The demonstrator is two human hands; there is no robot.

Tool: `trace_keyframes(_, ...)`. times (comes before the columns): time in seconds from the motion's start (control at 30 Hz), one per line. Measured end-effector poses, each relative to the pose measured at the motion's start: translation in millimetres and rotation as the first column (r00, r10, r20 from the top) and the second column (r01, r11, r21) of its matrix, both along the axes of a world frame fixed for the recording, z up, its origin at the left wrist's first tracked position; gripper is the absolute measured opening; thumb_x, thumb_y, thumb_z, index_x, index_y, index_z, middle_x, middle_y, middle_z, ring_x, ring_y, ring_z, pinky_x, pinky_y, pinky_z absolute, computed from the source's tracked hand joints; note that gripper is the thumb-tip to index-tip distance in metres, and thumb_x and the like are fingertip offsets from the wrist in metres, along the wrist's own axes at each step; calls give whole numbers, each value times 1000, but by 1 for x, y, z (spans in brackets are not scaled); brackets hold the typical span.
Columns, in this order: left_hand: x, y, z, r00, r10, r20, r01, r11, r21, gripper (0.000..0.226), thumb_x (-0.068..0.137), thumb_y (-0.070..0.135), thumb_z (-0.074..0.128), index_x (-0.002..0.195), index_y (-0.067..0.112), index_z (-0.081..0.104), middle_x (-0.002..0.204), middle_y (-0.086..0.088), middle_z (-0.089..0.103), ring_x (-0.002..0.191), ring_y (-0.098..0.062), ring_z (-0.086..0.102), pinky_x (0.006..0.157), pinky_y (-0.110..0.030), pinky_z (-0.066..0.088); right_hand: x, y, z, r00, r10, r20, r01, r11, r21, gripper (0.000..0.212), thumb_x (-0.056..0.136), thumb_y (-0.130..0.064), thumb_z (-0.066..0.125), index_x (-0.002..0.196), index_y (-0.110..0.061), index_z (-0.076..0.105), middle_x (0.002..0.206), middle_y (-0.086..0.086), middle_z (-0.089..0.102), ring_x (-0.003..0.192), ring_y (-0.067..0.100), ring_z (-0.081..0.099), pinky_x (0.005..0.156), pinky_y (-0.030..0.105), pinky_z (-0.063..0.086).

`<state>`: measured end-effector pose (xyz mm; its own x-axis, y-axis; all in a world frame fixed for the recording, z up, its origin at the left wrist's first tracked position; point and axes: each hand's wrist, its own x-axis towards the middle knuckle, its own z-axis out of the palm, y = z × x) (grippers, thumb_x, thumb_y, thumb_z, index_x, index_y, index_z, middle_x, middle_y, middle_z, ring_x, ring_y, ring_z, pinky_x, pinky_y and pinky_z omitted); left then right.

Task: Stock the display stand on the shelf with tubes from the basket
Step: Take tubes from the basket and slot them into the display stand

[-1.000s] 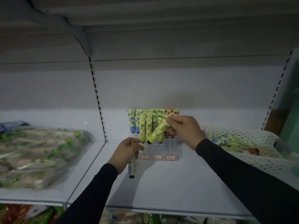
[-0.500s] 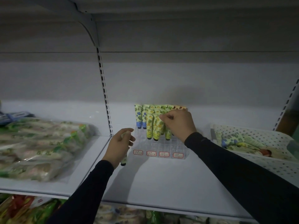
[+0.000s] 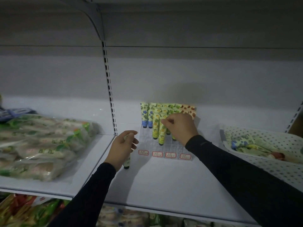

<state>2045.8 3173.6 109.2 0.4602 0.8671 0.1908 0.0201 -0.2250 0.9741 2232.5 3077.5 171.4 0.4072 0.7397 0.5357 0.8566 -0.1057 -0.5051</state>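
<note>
A clear tiered display stand (image 3: 164, 149) with red-edged labels sits on the white shelf (image 3: 164, 185) against the back wall. Several patterned tubes stand in it, caps down: blue ones (image 3: 144, 115) at the left, yellow-green in the middle, orange at the right. My right hand (image 3: 180, 128) pinches the top of a yellow-green tube (image 3: 161, 135) standing upright in a front slot. My left hand (image 3: 123, 147), just left of the stand, holds another tube (image 3: 127, 162) with its black cap pointing down. The white perforated basket (image 3: 268, 166) at the right holds more tubes.
Clear bags of packaged goods (image 3: 41, 145) fill the left shelf section. A slotted upright (image 3: 109, 99) divides the two sections. The shelf above hangs low overhead. More packaged goods show on the shelf below (image 3: 24, 210).
My right hand has turned the yellow-green tube from tilted to upright and lowered it into a front slot of the stand. My left hand has stayed beside the stand, still holding its tube.
</note>
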Motion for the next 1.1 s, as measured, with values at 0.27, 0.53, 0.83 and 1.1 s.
trace_keyframes(0.27, 3, 1, 0, 1000, -6, 1, 6, 1000, 6, 25, 104, 18, 42, 106, 16, 67, 82, -3, 66, 67, -13, 57, 66, -25, 48, 1, 3, 3, 999, -35, -35, 35, 999, -8, 35, 89, -32, 67, 72, -2, 69, 69, 11, 68, 70, 25, 63, 67, 29, 49)
trace_keyframes(0.53, 7, 0, -1, 1000, -18, -8, 18, 1000, -8, 26, 105, 19, 41, 108, 15, 67, 84, -5, 66, 70, -15, 57, 68, -27, 49, 5, 4, 1, 999, -30, -27, 30, 1000, -7, 39, 89, -31, 67, 68, 1, 67, 66, 15, 66, 66, 28, 63, 66, 27, 49)
trace_keyframes(0.83, 7, -2, 1, 1000, -12, -16, 12, 1000, -20, 26, 104, 19, 41, 108, 16, 67, 85, -5, 66, 69, -14, 58, 68, -27, 49, 4, 5, 5, 999, -49, -17, 48, 997, -62, 39, 90, -31, 66, 57, -12, 57, 51, -4, 47, 49, 7, 42, 59, 24, 40)
trace_keyframes(1.1, 7, -2, 1, 1000, -11, -8, 11, 1000, -21, 26, 105, 20, 41, 109, 15, 66, 84, -5, 66, 69, -14, 58, 68, -26, 50, 5, 8, 7, 999, -38, -22, 37, 996, -82, 38, 89, -33, 67, 63, -5, 64, 53, -1, 47, 50, 11, 43, 65, 28, 46)
